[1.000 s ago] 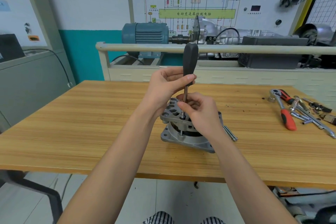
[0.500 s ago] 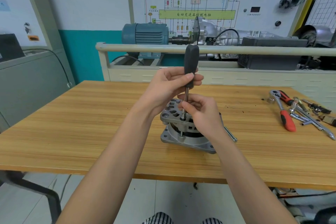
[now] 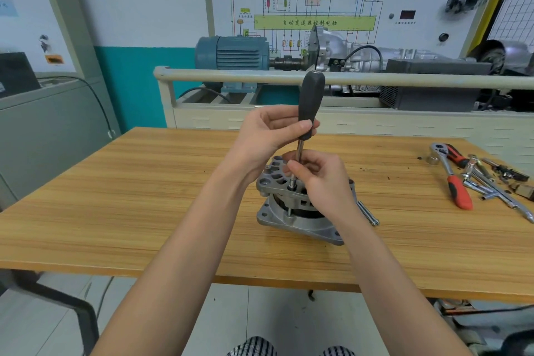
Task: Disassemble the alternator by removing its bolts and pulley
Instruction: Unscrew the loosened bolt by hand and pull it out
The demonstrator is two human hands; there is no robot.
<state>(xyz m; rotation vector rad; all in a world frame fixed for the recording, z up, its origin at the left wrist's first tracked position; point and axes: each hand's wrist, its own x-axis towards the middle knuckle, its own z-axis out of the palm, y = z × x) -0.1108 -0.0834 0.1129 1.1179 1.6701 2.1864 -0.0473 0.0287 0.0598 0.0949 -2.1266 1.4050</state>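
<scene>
A grey alternator stands on the wooden table, its housing halves slightly apart. A black-handled driver stands upright with its tip on a long bolt at the housing's front edge. My left hand grips the lower handle between thumb and fingers. My right hand pinches the steel shaft just above the bolt head and hides the alternator's right side. A loose long bolt lies on the table to the right of the alternator.
A red-handled ratchet and several wrenches and sockets lie at the table's right. Behind the table runs a beige rail with a blue motor and a gearbox rig.
My left hand's fingers have shifted around the driver handle, turning it. The right hand stays pinched on the shaft. The alternator has not moved.
</scene>
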